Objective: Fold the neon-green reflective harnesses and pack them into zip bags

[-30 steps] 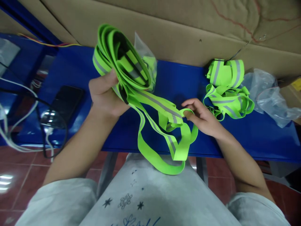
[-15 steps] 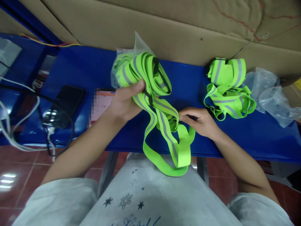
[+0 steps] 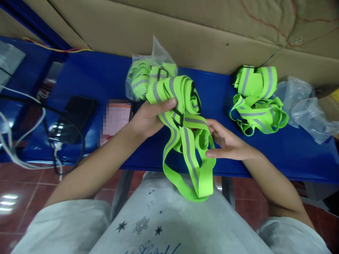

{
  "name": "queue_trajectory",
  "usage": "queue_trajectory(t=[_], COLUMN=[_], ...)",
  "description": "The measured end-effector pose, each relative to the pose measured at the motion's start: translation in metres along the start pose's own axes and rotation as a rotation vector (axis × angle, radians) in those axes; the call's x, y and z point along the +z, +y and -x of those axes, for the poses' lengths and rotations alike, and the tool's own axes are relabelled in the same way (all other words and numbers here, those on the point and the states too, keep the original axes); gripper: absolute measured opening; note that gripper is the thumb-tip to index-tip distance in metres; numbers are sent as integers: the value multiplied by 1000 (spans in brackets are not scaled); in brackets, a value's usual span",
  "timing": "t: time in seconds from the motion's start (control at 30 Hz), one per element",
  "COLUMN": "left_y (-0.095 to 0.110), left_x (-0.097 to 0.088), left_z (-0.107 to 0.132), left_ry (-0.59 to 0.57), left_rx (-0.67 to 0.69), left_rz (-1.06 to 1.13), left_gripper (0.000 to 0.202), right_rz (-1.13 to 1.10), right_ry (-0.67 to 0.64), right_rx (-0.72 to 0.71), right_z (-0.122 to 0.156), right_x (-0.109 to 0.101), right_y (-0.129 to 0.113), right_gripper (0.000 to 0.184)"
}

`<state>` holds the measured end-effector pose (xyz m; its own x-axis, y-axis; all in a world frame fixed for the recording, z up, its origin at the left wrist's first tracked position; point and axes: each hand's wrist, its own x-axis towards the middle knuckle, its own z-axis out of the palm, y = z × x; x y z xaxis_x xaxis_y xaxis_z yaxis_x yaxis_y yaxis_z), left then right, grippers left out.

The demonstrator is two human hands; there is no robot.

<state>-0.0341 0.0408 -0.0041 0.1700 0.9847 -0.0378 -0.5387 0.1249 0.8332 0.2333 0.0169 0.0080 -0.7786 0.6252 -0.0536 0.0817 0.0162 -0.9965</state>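
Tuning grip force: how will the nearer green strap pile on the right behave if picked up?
The strap pile looks floppy: its bands curl and cross in loose loops. It's probably light, being thin, flat bands. Lifted by one loop, it may sag and trail, like the held strap drooping from the left hand.

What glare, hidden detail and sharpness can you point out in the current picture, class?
Head view: bright reflections glare off the black device and the tiled floor; head view: coarse pixel blocks hide the left edge of the lit screen; head view: the held green straps look fairly sharp.
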Motion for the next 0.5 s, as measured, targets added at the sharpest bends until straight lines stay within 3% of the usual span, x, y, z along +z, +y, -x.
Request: queue_trajectory(t=[0.1, 0.17, 0.27, 0.37, 0.5], left_y=[-1, 0, 5, 13, 22], left_x=[4, 5, 4, 5, 7], left_z=[0, 0, 1, 2, 4], left_ry=[-27, -51, -43, 64, 101], left_rx=[-22, -9, 44, 76, 95], left_rz=[2, 17, 51, 50, 46], left_gripper=[20, 19, 14, 4, 5], right_rz=[22, 42, 38, -25, -12], right_ry=[46, 94, 156, 154, 204], right_rx=[-24, -18, 8, 25, 39], right_z=[-2, -2, -2, 0, 0], right_x=[8, 12, 15, 12, 6], right_y=[4, 7, 10, 10, 5], right_gripper=[98, 99, 81, 61, 37])
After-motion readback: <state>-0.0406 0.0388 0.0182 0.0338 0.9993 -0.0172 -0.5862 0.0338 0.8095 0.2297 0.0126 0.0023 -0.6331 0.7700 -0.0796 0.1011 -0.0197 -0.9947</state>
